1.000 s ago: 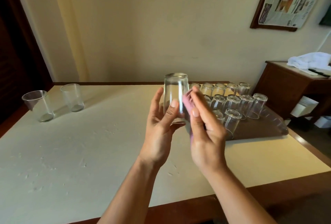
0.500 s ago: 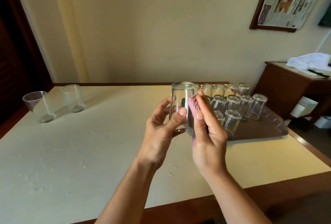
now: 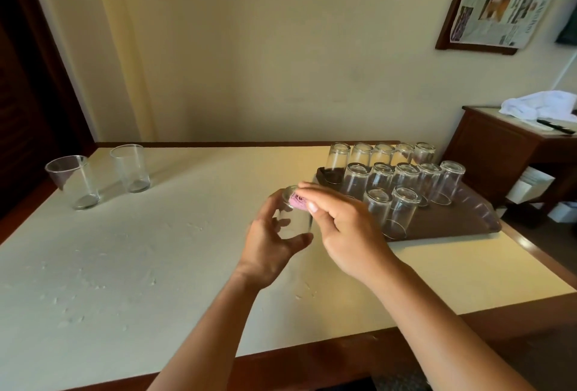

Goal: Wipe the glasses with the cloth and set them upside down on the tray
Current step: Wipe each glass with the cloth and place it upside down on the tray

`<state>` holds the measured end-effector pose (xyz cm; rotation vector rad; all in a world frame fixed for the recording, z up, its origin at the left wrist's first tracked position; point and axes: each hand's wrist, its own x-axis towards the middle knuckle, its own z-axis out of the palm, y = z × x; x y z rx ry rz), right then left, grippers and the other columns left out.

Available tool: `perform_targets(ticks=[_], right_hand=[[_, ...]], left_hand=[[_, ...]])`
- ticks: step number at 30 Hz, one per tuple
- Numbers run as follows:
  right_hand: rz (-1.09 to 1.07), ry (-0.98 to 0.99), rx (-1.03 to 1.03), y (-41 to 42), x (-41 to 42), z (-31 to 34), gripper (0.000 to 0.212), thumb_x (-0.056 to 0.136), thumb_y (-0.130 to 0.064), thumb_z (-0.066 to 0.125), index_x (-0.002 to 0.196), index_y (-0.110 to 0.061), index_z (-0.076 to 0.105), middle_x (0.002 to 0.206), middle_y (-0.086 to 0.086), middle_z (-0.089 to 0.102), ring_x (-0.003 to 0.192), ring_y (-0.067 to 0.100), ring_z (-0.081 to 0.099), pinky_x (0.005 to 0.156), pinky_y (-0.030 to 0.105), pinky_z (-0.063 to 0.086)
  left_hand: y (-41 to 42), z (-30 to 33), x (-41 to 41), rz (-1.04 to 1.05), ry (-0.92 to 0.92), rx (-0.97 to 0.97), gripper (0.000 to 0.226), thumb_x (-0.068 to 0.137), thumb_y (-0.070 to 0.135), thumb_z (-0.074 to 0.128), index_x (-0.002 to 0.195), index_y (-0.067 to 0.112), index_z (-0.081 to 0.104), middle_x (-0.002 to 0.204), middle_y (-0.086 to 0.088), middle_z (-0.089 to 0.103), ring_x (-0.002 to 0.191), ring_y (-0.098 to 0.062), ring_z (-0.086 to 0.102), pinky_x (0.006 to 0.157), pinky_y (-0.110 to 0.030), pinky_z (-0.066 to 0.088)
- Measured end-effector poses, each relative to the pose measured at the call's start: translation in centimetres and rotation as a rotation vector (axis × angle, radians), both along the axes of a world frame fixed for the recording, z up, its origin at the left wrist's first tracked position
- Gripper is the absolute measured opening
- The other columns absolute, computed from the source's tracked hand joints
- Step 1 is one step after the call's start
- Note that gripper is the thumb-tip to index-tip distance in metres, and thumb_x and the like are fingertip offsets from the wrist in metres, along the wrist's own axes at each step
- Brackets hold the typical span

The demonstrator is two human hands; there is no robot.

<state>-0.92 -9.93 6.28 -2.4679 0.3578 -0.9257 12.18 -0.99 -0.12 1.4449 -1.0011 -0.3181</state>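
My left hand point(image 3: 268, 250) grips a clear glass point(image 3: 293, 218), base up, just above the table. My right hand point(image 3: 346, 228) pinches a small pink cloth point(image 3: 298, 202) and presses it on the glass's upturned base. Right behind my hands stands the dark brown tray point(image 3: 452, 222) with several glasses point(image 3: 402, 212) set upside down in rows. Two more glasses point(image 3: 75, 182) stand upright at the table's far left.
The cream table top point(image 3: 156, 250) has a dark wooden edge along the front and right. A wooden side cabinet point(image 3: 512, 153) with a white cloth and a black pen on it stands at the right. A framed newspaper point(image 3: 505, 0) hangs on the wall.
Both hands have lowered the glass toward the table. The cloth has slid from the glass's side up onto its base.
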Motion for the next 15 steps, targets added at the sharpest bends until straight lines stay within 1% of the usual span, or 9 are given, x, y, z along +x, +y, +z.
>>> perform_targets(ticks=[2, 5, 6, 9, 10, 11, 13, 14, 15], right_hand=[[-0.03, 0.005, 0.018, -0.5, 0.0, -0.2, 0.039, 0.103, -0.002, 0.054, 0.136, -0.019, 0.066, 0.142, -0.007, 0.062, 0.131, 0.002, 0.054, 0.113, 0.013, 0.038], [-0.088, 0.037, 0.027, -0.8, 0.5, 0.6, 0.038, 0.103, -0.003, 0.052, 0.135, -0.018, 0.066, 0.141, -0.006, 0.063, 0.129, 0.004, 0.055, 0.106, 0.001, 0.031], [-0.087, 0.049, 0.001, -0.5, 0.6, 0.7, 0.038, 0.103, -0.003, 0.052, 0.135, -0.018, 0.066, 0.141, -0.006, 0.063, 0.13, 0.006, 0.055, 0.107, 0.003, 0.031], [-0.017, 0.072, -0.048, 0.4, -0.2, 0.4, 0.04, 0.102, 0.0, 0.054, 0.135, -0.018, 0.066, 0.138, -0.006, 0.065, 0.129, 0.006, 0.057, 0.112, 0.017, 0.04], [-0.009, 0.075, -0.037, 0.2, -0.7, 0.3, 0.04, 0.102, 0.0, 0.054, 0.135, -0.018, 0.066, 0.135, -0.007, 0.067, 0.125, 0.004, 0.059, 0.11, 0.017, 0.043], [-0.033, 0.08, -0.017, -0.3, -1.1, 0.4, 0.039, 0.102, -0.002, 0.054, 0.134, -0.02, 0.066, 0.132, -0.008, 0.068, 0.121, 0.0, 0.06, 0.107, 0.012, 0.043], [-0.125, 0.078, 0.01, -1.4, -1.1, 0.8, 0.037, 0.103, -0.005, 0.053, 0.133, -0.021, 0.067, 0.132, -0.007, 0.068, 0.116, -0.002, 0.057, 0.097, -0.003, 0.035], [-0.146, 0.066, -0.005, -1.5, -0.8, 1.0, 0.037, 0.103, -0.003, 0.053, 0.133, -0.02, 0.068, 0.133, -0.005, 0.068, 0.117, 0.002, 0.058, 0.096, -0.005, 0.031], [-0.142, 0.059, -0.041, -1.3, -0.4, 1.1, 0.038, 0.102, -0.001, 0.054, 0.132, -0.017, 0.068, 0.133, -0.003, 0.068, 0.12, 0.006, 0.059, 0.1, -0.004, 0.03]], left_hand=[[0.3, -0.5, -0.2, -0.015, -0.05, 0.027, 0.078, 0.081, 0.012, 0.089, 0.147, 0.025, 0.05, 0.13, 0.012, 0.061, 0.118, -0.01, 0.057, 0.101, -0.024, 0.052], [0.1, -0.9, -0.9, -0.036, -0.101, 0.039, 0.079, 0.081, 0.013, 0.089, 0.148, 0.026, 0.05, 0.132, 0.011, 0.061, 0.119, -0.01, 0.057, 0.102, -0.026, 0.052], [-0.1, -0.9, -0.9, -0.034, -0.097, 0.028, 0.078, 0.081, 0.013, 0.09, 0.148, 0.026, 0.051, 0.132, 0.012, 0.062, 0.119, -0.011, 0.057, 0.102, -0.027, 0.052], [0.0, -1.1, 0.1, 0.01, -0.09, 0.016, 0.078, 0.082, 0.014, 0.089, 0.148, 0.027, 0.051, 0.134, 0.013, 0.061, 0.121, -0.011, 0.057, 0.104, -0.031, 0.053], [0.2, -1.2, 0.3, 0.018, -0.1, 0.026, 0.078, 0.081, 0.015, 0.089, 0.149, 0.026, 0.051, 0.134, 0.011, 0.061, 0.121, -0.01, 0.057, 0.105, -0.033, 0.053], [0.3, -1.2, 0.1, 0.015, -0.109, 0.037, 0.079, 0.081, 0.015, 0.09, 0.149, 0.024, 0.051, 0.134, 0.01, 0.061, 0.12, -0.009, 0.057, 0.106, -0.034, 0.053], [0.4, -1.2, -0.7, -0.01, -0.115, 0.035, 0.08, 0.081, 0.016, 0.09, 0.15, 0.024, 0.051, 0.133, 0.009, 0.062, 0.119, -0.01, 0.058, 0.106, -0.034, 0.053], [0.2, -1.2, -1.0, -0.024, -0.114, 0.024, 0.08, 0.081, 0.016, 0.09, 0.15, 0.024, 0.051, 0.132, 0.009, 0.062, 0.119, -0.011, 0.058, 0.105, -0.033, 0.053], [-0.1, -1.1, -1.2, -0.029, -0.116, 0.015, 0.079, 0.081, 0.015, 0.09, 0.149, 0.025, 0.052, 0.132, 0.009, 0.063, 0.12, -0.012, 0.058, 0.104, -0.032, 0.053]])
